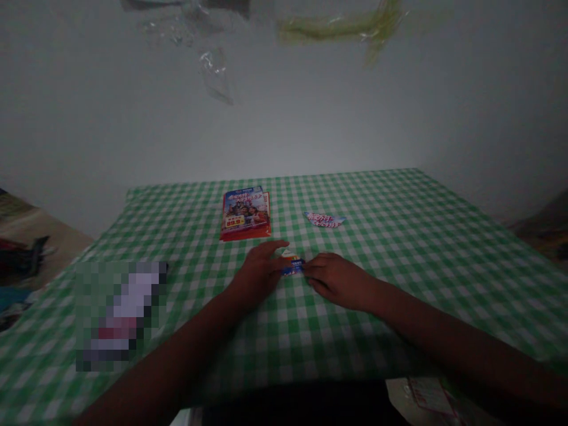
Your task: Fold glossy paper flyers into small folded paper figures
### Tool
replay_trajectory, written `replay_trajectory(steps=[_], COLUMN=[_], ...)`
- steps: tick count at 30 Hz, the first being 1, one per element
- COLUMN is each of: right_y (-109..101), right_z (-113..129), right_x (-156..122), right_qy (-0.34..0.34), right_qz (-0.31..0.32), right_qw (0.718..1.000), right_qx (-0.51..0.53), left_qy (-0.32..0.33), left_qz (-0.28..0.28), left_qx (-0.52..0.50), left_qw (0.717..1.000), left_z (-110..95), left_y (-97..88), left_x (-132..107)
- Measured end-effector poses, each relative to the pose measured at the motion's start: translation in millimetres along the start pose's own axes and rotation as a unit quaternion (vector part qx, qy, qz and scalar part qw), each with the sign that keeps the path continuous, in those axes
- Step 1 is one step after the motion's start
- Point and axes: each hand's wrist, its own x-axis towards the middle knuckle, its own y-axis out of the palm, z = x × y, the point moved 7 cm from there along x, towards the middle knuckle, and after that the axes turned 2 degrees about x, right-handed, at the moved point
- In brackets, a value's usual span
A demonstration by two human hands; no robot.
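Note:
A small folded piece of printed paper (293, 265), blue, orange and white, lies low over the tablecloth in front of me. My left hand (261, 269) holds its left side, the thumb on the paper and the index finger stretched out beyond it. At its right edge, the bent fingers of my right hand (339, 279) pinch the paper. Just beyond my hands lies a paper folded into a boat-like shape (325, 220), printed with pink and white lettering. A stack of colourful flyers (245, 212) sits past my left hand.
A green and white checked tablecloth (199, 236) covers the table. On the left lies a long, pixelated object (133, 302), its kind unclear. Behind the table rises a pale wall (310, 118) with yellow tape (337, 28) and clear plastic (215, 71) stuck on it.

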Motion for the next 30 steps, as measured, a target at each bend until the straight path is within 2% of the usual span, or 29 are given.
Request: replay_trajectory(steps=[3, 7, 10, 22, 27, 30], right_y=[-0.6, 0.5, -0.1, -1.7, -1.4, -1.4], right_z=[2.0, 4.8, 4.7, 5.0, 3.7, 5.5], right_x=[-0.8, 0.4, 1.3, 1.4, 0.4, 0.1], right_qy=[0.008, 0.025, 0.037, 0.026, 0.027, 0.029], right_qz=[0.011, 0.029, 0.027, 0.014, 0.012, 0.019], right_qw=[1.000, 0.998, 0.998, 0.999, 0.999, 0.999], right_qx=[-0.024, -0.040, -0.045, -0.034, -0.038, -0.038], left_qy=[-0.110, -0.158, -0.167, -0.162, -0.172, -0.182], left_qz=[-0.003, 0.050, 0.076, 0.017, 0.041, 0.030], left_qx=[0.055, 0.125, 0.135, 0.025, -0.011, -0.049], left_qw=[0.992, 0.978, 0.974, 0.986, 0.984, 0.982], left_z=[18.2, 18.3, 13.7, 21.8, 23.1, 23.0], left_y=[-16.6, -17.8, -12.0, -11.3, -6.8, -4.7], left_x=[-5.3, -10.3, -9.6, -6.8, -6.2, -7.2])
